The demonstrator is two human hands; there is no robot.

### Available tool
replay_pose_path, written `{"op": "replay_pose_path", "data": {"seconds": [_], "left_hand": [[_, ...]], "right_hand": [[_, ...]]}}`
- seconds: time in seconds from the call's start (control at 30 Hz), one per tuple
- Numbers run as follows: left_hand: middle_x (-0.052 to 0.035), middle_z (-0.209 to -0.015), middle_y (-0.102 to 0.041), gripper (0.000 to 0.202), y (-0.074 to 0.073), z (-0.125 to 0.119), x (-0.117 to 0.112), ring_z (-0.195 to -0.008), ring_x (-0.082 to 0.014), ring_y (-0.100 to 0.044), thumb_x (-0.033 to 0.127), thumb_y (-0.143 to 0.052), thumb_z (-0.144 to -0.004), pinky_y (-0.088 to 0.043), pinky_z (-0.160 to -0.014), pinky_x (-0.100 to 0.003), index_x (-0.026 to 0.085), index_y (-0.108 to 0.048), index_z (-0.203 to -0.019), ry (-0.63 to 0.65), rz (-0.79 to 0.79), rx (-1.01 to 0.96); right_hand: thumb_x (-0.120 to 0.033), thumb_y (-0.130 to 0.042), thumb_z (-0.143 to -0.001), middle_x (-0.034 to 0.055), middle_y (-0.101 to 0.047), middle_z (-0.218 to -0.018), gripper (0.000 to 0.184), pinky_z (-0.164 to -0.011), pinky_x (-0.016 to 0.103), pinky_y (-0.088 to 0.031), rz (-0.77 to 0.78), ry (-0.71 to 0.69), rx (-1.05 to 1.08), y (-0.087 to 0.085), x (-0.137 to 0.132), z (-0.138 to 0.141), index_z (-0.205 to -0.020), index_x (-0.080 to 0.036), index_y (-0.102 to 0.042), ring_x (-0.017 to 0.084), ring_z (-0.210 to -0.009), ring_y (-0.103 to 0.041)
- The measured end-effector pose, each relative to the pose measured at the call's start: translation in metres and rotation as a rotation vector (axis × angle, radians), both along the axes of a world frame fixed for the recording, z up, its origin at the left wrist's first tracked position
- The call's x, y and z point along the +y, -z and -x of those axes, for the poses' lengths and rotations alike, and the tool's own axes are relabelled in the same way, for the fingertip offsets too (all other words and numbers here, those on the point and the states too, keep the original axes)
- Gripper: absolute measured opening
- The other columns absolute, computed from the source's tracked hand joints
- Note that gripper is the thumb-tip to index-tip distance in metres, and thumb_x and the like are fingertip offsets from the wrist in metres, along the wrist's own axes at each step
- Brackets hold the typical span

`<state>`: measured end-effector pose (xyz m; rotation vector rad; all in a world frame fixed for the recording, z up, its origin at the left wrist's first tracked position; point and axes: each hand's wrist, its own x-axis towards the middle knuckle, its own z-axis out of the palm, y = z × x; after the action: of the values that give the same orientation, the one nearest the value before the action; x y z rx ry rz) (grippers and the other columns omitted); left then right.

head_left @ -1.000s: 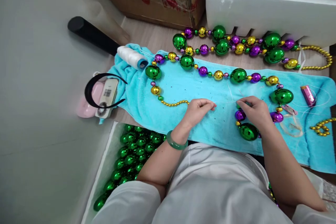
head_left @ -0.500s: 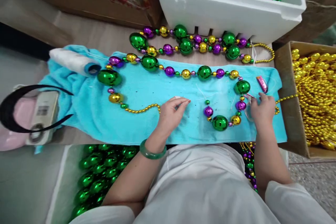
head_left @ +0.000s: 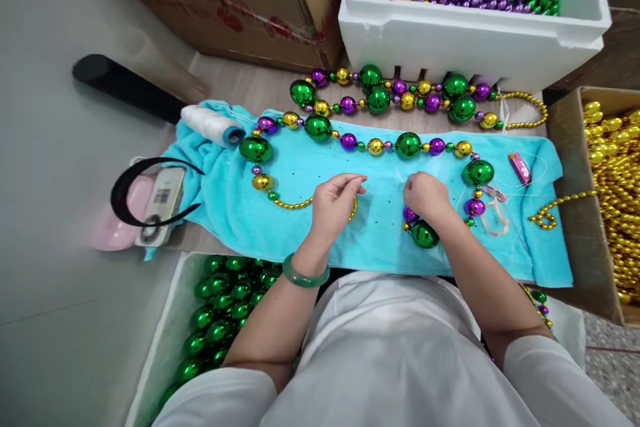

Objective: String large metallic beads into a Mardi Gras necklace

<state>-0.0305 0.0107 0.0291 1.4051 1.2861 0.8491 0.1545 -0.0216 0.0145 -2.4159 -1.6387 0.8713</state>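
Note:
A long strand of green, purple and gold beads [head_left: 376, 145] loops across a turquoise towel [head_left: 380, 240]. My left hand [head_left: 334, 203] is pinched shut over the strand's thin gold end, probably on a fine white thread. My right hand [head_left: 426, 195] is closed on the strand's other end, just above a purple bead [head_left: 409, 215] and a big green bead [head_left: 425, 235]. A green bangle [head_left: 305, 272] sits on my left wrist.
A second bead strand [head_left: 400, 90] lies behind the towel, before a white foam box [head_left: 475, 47] of small beads. A carton of gold beads [head_left: 613, 180] stands right, a tray of green balls [head_left: 220, 307] near left. Thread spool [head_left: 213, 125], pink lighter [head_left: 519, 167], black headband [head_left: 150, 193], cardboard box [head_left: 240, 0].
My right hand came back left from the towel's right side to the purple and green beads. My left hand stayed near the gold end. The view swung.

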Motion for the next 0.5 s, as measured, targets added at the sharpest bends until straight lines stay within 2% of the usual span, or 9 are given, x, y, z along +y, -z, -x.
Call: {"op": "replay_pose_path", "data": {"seconds": [0.07,0.13,0.2,0.27,0.33,0.4,0.43,0.5], "left_hand": [[-0.0014,-0.066,-0.066,0.022,-0.002,0.004,0.003,-0.066,-0.0111,-0.061,0.032,-0.062,-0.079,-0.048,-0.067,-0.022,0.014,-0.071,-0.085,-0.038,0.013,-0.040],[-0.0003,-0.063,-0.063,0.020,-0.004,0.008,0.006,-0.060,-0.0097,-0.059,0.032,-0.062,-0.077,-0.048,-0.062,-0.021,0.014,-0.068,-0.080,-0.053,0.043,-0.092],[0.0006,-0.060,-0.060,0.020,-0.008,0.010,0.007,-0.054,-0.0089,-0.057,0.033,-0.063,-0.076,-0.047,-0.057,-0.021,0.014,-0.065,-0.076,-0.037,0.084,-0.154],[0.0010,-0.059,-0.058,0.021,-0.015,0.010,0.008,-0.051,-0.0087,-0.056,0.034,-0.064,-0.075,-0.048,-0.052,-0.021,0.014,-0.063,-0.074,0.000,0.127,-0.218],[0.0015,-0.058,-0.056,0.022,-0.022,0.008,0.007,-0.050,-0.0088,-0.055,0.036,-0.064,-0.074,-0.048,-0.049,-0.021,0.014,-0.063,-0.075,0.036,0.158,-0.267],[0.0015,-0.059,-0.055,0.024,-0.029,0.004,0.006,-0.050,-0.0087,-0.054,0.038,-0.065,-0.074,-0.048,-0.046,-0.020,0.015,-0.062,-0.077,0.068,0.176,-0.287],[0.0013,-0.060,-0.055,0.025,-0.033,0.001,0.006,-0.051,-0.0086,-0.055,0.039,-0.066,-0.074,-0.047,-0.045,-0.019,0.014,-0.062,-0.077,0.086,0.186,-0.287],[0.0006,-0.062,-0.056,0.026,-0.038,-0.006,0.004,-0.052,-0.0083,-0.056,0.039,-0.067,-0.074,-0.046,-0.043,-0.018,0.014,-0.063,-0.079,0.127,0.208,-0.273]], "right_hand": [[-0.019,-0.054,-0.078,0.0127,-0.071,-0.088,0.017,-0.071,0.034,-0.045,-0.026,0.012,0.067,0.000,-0.002,-0.009,-0.080,-0.017,-0.071,0.026,-0.084,-0.064],[-0.025,-0.056,-0.079,0.0068,-0.071,-0.080,0.016,-0.068,0.030,-0.045,-0.067,0.029,0.142,-0.009,-0.008,-0.019,-0.078,-0.018,-0.071,0.020,-0.077,-0.063],[-0.030,-0.060,-0.078,0.0034,-0.069,-0.075,0.015,-0.068,0.028,-0.045,-0.194,0.053,0.299,-0.030,-0.016,-0.031,-0.074,-0.018,-0.069,0.016,-0.072,-0.061],[-0.031,-0.065,-0.075,0.0026,-0.068,-0.074,0.014,-0.068,0.029,-0.046,-0.379,0.056,0.494,-0.061,-0.025,-0.042,-0.070,-0.018,-0.065,0.015,-0.072,-0.060],[-0.032,-0.068,-0.074,0.0025,-0.067,-0.073,0.014,-0.064,0.028,-0.046,-0.489,0.024,0.620,-0.094,-0.033,-0.051,-0.071,-0.018,-0.064,0.014,-0.069,-0.059],[-0.032,-0.069,-0.074,0.0013,-0.064,-0.066,0.015,-0.056,0.027,-0.044,-0.524,0.016,0.709,-0.120,-0.038,-0.055,-0.071,-0.019,-0.063,0.013,-0.060,-0.056],[-0.031,-0.070,-0.074,0.0005,-0.062,-0.062,0.015,-0.052,0.025,-0.042,-0.514,0.008,0.750,-0.127,-0.038,-0.054,-0.071,-0.019,-0.062,0.012,-0.056,-0.054],[-0.032,-0.070,-0.075,-0.0010,-0.058,-0.055,0.017,-0.046,0.024,-0.039,-0.465,-0.022,0.819,-0.131,-0.035,-0.049,-0.070,-0.018,-0.061,0.010,-0.050,-0.050]]}}
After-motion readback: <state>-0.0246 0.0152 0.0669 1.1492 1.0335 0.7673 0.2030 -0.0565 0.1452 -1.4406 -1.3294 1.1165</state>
